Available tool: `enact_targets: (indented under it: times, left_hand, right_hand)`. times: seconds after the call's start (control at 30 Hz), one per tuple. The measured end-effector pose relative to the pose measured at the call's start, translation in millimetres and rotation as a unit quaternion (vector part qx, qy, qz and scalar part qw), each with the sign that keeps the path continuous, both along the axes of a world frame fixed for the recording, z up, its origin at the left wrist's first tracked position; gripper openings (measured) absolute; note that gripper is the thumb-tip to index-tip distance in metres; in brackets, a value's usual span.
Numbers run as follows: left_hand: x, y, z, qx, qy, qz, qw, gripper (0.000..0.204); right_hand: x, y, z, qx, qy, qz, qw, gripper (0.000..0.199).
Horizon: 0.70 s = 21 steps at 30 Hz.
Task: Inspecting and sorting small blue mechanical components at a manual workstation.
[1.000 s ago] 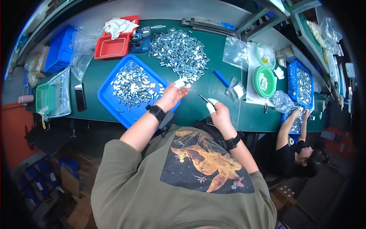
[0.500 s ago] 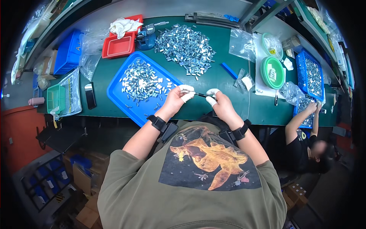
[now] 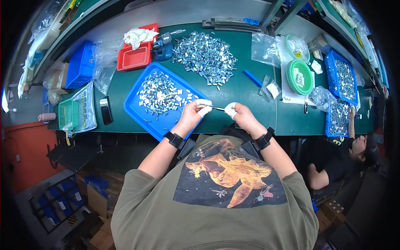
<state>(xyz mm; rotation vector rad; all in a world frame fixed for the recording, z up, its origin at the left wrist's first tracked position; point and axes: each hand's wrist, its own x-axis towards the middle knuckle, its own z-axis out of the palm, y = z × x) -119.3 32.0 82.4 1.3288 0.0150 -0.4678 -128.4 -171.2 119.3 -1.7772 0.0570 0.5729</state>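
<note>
Above the near edge of the green bench, my left hand [image 3: 194, 115] and my right hand [image 3: 245, 116] face each other, both with white finger covers. A slim dark rod [image 3: 218, 108] runs between their pinched fingertips, one end in each hand. Whether a small metal part sits on the rod inside my left fingers cannot be made out. Next to my left hand lies a blue tray [image 3: 132, 96] with a loose layer of small shiny metal cylinders [image 3: 158, 95]. Beyond it a large heap of similar metal cylinders [image 3: 205, 57] covers the bench.
Red trays [image 3: 134, 57] with a white cloth and a blue micrometer stand [image 3: 162, 47] stand at the back. A phone [image 3: 106, 111] lies left. To the right are a blue bar [image 3: 252, 78], green bowls [image 3: 300, 77] and blue crates [image 3: 343, 79] of parts, where another person [image 3: 333, 162] sits.
The bench has shifted slightly right and down in view. My hands still hold the rod, which looks more level. The other person has drawn one arm back from the crates.
</note>
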Motion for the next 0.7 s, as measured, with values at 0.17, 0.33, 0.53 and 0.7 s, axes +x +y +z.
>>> enact_targets:
  times: [0.17,0.33,0.53,0.7]
  left_hand:
    - [-2.4,1.0,-0.7,0.003,-0.009,0.005,1.0,0.02]
    - [-3.8,-1.8,2.6,0.004,-0.028,0.027,0.999,0.017]
    - [-3.0,-6.9,1.7,0.0,-0.021,0.008,1.0,0.017]
    - [-8.3,-8.5,6.4,-0.011,0.015,0.005,1.0,0.016]
  right_hand:
    - [5.3,-4.0,-4.0,0.02,0.065,-0.002,0.998,0.019]
    - [-1.0,4.2,2.6,0.037,0.036,-0.02,0.998,0.022]
    - [2.3,-6.2,8.3,0.039,0.128,-0.008,0.991,0.023]
    - [1.8,-9.1,4.1,0.052,0.155,-0.03,0.986,0.022]
